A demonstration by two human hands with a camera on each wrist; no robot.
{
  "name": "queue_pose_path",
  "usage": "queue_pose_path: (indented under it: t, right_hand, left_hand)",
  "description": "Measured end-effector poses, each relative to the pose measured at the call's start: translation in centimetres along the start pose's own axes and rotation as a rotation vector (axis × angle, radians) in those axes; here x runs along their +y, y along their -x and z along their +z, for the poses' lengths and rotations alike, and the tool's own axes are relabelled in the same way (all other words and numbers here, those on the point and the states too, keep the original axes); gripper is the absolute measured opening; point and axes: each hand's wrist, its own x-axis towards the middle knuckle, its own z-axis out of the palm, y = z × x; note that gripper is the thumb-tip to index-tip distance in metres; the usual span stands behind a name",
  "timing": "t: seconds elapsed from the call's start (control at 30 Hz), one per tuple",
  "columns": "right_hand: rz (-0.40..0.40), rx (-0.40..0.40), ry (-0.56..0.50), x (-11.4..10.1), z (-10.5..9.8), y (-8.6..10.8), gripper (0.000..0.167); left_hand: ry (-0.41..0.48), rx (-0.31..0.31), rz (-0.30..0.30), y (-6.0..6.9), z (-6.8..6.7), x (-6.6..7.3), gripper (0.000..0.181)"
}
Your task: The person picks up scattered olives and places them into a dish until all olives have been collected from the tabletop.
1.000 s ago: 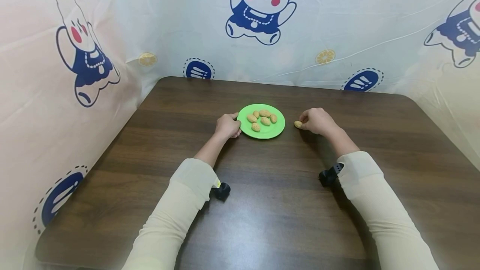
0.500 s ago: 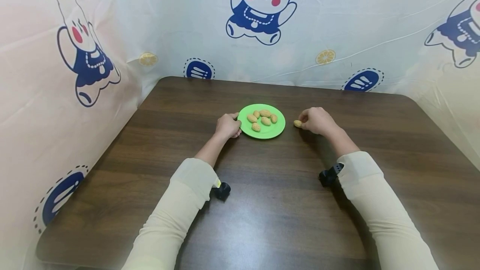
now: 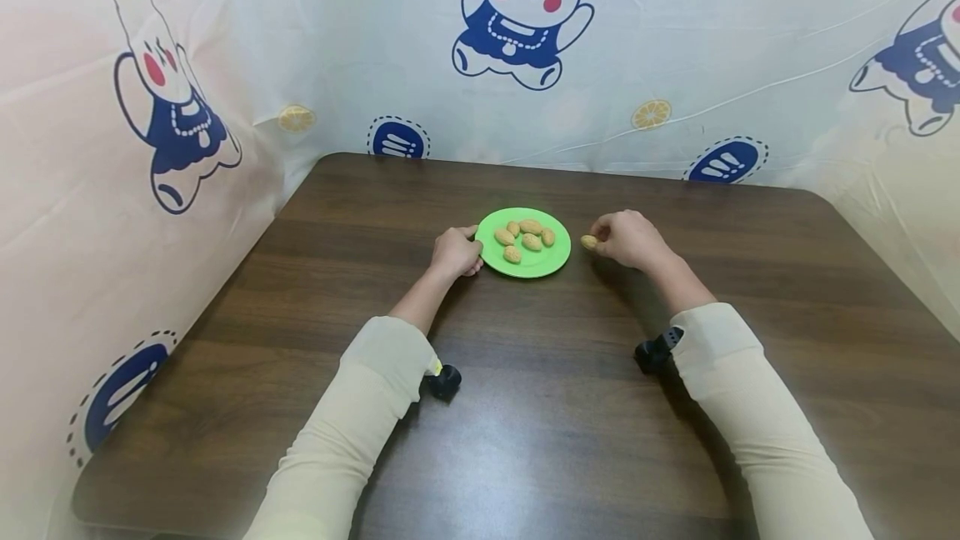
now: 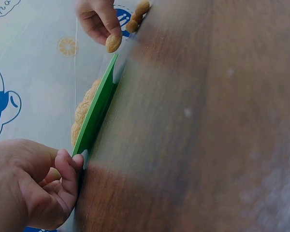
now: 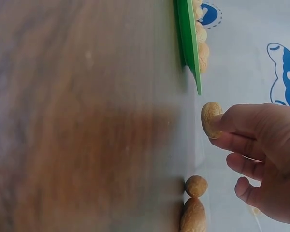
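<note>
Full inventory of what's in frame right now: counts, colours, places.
Backdrop: 1 visible expanse, pale with blue cartoon and orange-slice prints, behind and beside the table
Table: 1, dark brown, under everything
Plate: 1, green, on the table
Peanuts on plate: 6, tan
Held peanut: 1, tan, just right of the plate
Loose peanuts: at least 2, tan, right of the held one, seen only in the wrist views; exact count unclear
Wrist cameras: 2, black, one at each cuff
Sleeves: 2, cream, one per arm
Left hand: 1, bare, gripping the plate's left rim
Right hand: 1, bare, pinching the held peanut
</note>
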Motion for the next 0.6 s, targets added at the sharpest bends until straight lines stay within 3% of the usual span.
queue_pose_path:
  t: [0.6]
  right_hand:
    - [-0.053, 0.017, -0.008, -1.1, 0.0, -0.1, 0.018]
  left_hand:
    - [-0.012, 0.003, -0.006, 0.1, 0.0, 0.2, 0.047]
